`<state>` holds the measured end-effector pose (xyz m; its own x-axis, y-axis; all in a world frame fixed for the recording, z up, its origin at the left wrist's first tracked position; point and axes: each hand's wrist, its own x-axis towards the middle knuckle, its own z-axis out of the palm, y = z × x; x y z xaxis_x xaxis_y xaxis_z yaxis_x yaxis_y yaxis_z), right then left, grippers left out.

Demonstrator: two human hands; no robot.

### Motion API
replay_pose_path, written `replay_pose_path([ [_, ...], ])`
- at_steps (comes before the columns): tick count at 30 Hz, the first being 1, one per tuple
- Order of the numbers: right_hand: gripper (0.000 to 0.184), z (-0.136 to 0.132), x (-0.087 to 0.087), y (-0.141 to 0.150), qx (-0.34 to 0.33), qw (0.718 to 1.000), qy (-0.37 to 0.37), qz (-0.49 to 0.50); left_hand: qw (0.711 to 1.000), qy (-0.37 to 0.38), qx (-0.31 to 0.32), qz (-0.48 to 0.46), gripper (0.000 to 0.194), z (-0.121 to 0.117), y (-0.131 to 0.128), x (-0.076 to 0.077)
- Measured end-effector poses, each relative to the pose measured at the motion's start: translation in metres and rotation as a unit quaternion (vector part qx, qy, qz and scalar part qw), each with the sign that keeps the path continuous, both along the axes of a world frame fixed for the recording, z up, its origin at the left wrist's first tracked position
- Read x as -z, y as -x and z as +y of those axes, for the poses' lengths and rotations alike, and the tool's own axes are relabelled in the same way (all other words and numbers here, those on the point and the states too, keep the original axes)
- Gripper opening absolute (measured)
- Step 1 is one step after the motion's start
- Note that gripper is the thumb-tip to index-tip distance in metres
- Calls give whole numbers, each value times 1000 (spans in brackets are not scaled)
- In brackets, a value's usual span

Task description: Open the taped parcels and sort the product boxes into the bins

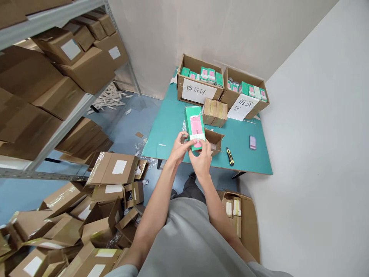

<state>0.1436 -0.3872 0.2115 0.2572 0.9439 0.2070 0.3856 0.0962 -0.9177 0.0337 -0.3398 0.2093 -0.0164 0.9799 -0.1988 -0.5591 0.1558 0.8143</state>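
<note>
A green product box [195,125] with a pink picture on its front is held up over the near side of the table. My left hand [180,148] is closed on its lower left side, thumb across the front. On its lower right, my right hand [202,156] grips the same box. Just behind it, partly hidden by the box and my right hand, an open small carton [216,140] sits on the table. To the right lies a black and yellow box cutter [230,156].
On the green table [173,115] stand two labelled cartons, left [184,90] and right [259,109], holding several green boxes. Small brown boxes [215,111] sit before them. A shelf [95,96] with cartons and heaped cartons [112,169] are left; a large carton [249,227] is lower right.
</note>
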Motion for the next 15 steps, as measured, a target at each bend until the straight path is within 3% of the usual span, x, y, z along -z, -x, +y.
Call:
replay_pose_path([
  [2,50,5,3,-4,9,1000,-9,18,1000,-7,-8,21,56,2,4,-1],
  [5,53,13,3,-14,7,986,-12,168,1000,8,1,-13,53,6,16,2],
  [10,38,21,4,-27,-38,900,75,428,994,28,46,-92,63,13,23,11],
  [15,19,23,16,-31,-60,813,182,549,991,33,64,-111,61,14,8,16],
])
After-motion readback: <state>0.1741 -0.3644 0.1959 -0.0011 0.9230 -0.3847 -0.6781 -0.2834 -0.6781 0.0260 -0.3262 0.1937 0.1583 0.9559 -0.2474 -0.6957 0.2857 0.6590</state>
